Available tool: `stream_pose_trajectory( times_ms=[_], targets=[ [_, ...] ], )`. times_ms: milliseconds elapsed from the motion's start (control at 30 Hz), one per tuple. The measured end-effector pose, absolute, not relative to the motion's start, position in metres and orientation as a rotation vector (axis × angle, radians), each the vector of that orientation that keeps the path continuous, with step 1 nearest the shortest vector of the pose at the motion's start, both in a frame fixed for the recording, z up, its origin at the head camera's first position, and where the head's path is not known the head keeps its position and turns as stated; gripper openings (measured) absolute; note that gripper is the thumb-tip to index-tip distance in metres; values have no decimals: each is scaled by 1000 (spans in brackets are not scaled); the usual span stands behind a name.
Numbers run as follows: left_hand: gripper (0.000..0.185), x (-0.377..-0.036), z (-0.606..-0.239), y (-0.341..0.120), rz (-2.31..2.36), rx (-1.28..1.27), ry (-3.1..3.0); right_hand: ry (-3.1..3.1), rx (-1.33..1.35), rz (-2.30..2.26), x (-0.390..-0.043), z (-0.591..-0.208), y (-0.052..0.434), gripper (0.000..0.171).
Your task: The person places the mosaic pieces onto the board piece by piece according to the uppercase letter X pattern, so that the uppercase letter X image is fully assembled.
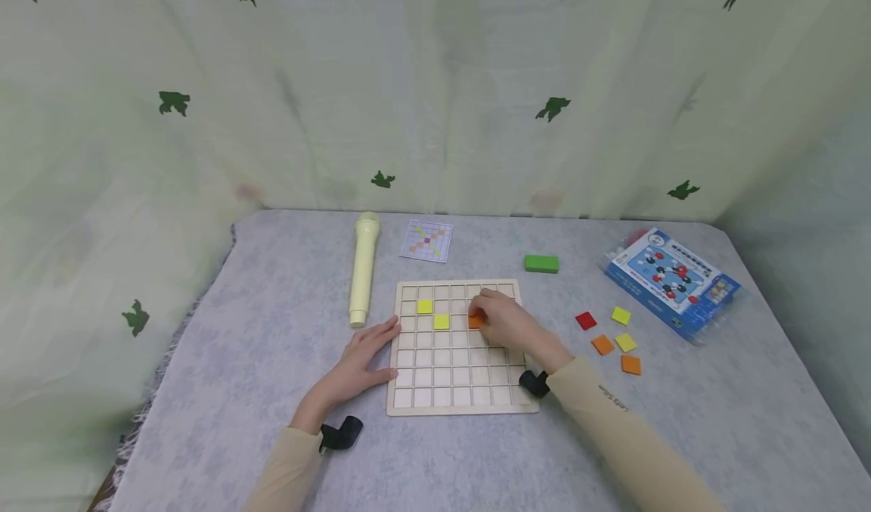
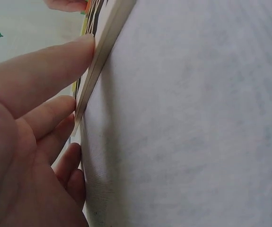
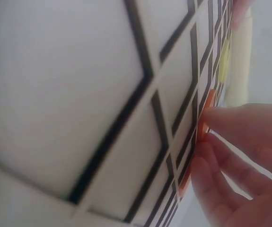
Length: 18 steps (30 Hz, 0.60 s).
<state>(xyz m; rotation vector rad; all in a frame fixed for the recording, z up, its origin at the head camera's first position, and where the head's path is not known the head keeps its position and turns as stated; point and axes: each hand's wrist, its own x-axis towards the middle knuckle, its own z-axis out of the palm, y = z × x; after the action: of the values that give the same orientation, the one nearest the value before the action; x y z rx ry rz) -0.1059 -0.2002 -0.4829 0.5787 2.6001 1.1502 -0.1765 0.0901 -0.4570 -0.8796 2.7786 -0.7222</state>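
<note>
A wooden grid board [image 1: 442, 414] lies flat on the table. Two yellow tiles [image 1: 441, 321] sit in cells of its upper left part. My right hand [image 1: 506, 321] is over the board's upper right, thumb and fingers pinching an orange tile [image 3: 204, 124] at a cell. More orange [image 3: 186, 182] shows beside the fingertips in the right wrist view; the hand hides this spot from above. My left hand [image 1: 361, 361] rests at the board's left edge, fingers extended, fingertips and thumb touching the rim.
A pattern card [image 1: 426, 240] and a cream microphone-shaped object [image 1: 364, 270] lie behind the board. A green block [image 1: 541, 264] is at the back right. Several loose red, yellow and orange tiles [image 1: 602, 345] lie to the right, near a blue box [image 1: 670, 281] in clear plastic.
</note>
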Motion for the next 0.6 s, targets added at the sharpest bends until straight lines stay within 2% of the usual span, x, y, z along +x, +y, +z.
stream_pose_trajectory(
  times_ms=[133, 267, 467, 600],
  targets=[
    [69, -105, -482, -201, 1155, 575, 2596, 2727, -787, -911, -173, -457, 105, 24],
    [69, -105, -482, -202, 1161, 578, 2595, 2749, -681, -1040, -168, -455, 140, 24],
    [70, -105, -485, -202, 1141, 572, 2610, 2872, -507, -1011, -161, -457, 208, 25],
    [70, -106, -484, -201, 1155, 575, 2604, 2893, -385, -904, -158, -460, 237, 24]
  ],
)
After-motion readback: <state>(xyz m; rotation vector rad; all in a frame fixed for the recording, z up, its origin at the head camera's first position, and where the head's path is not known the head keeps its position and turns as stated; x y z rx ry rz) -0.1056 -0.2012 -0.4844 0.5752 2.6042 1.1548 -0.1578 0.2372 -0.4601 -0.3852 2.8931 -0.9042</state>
